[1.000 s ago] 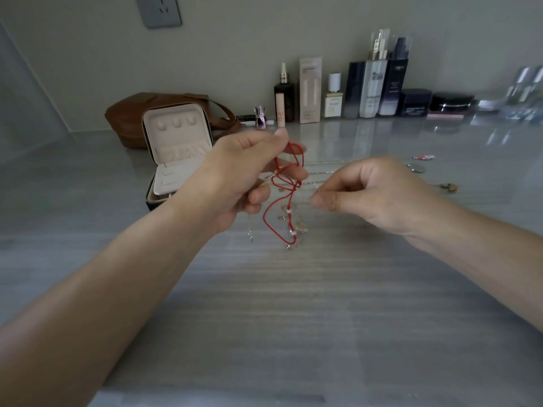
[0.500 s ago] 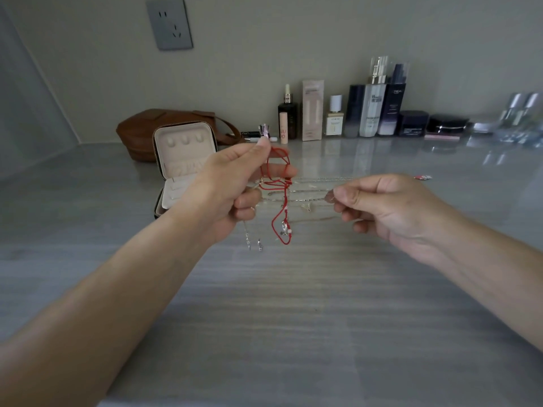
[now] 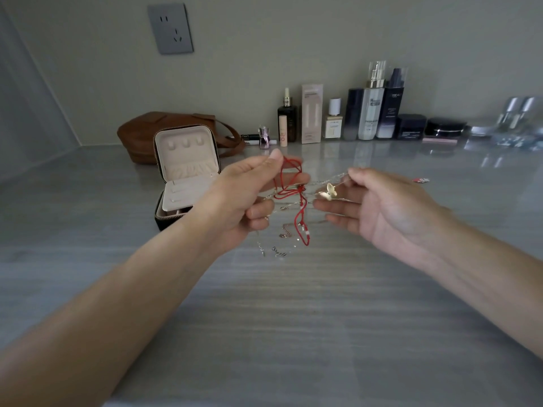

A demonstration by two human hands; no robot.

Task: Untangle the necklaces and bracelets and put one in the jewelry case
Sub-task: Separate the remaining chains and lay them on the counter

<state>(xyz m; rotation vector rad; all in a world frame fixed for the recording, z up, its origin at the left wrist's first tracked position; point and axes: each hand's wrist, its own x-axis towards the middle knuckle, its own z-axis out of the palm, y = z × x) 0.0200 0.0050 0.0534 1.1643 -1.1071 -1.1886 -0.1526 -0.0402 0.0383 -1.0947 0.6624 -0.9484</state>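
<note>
A person's two bare arms reach out over a grey counter (image 3: 264, 318), holding a tangle of jewelry in the air between the hands. The left hand (image 3: 246, 198) pinches the top of a red cord bracelet (image 3: 301, 211) between thumb and forefinger, with its lower fingers curled around the knot. The cord hangs down in loops, its ends dangling just above the counter. The right hand (image 3: 390, 207) pinches thin chains (image 3: 323, 181) that stretch across to the left hand, while its other fingers lie loosely extended. A gold butterfly pendant (image 3: 329, 191) hangs on the chains just beside the right fingertips.

Behind the left hand, a small jewelry case (image 3: 188, 154) stands open on the counter. Its cream lid is upright, showing three small hooks and a gathered pocket. A cream panel leans up from the dark base, and what lies beneath it cannot be made out. None of the tangle is in the case.

A brown bag (image 3: 141, 136) sits behind the case, and a row of cosmetic bottles (image 3: 370, 113) lines the wall.
</note>
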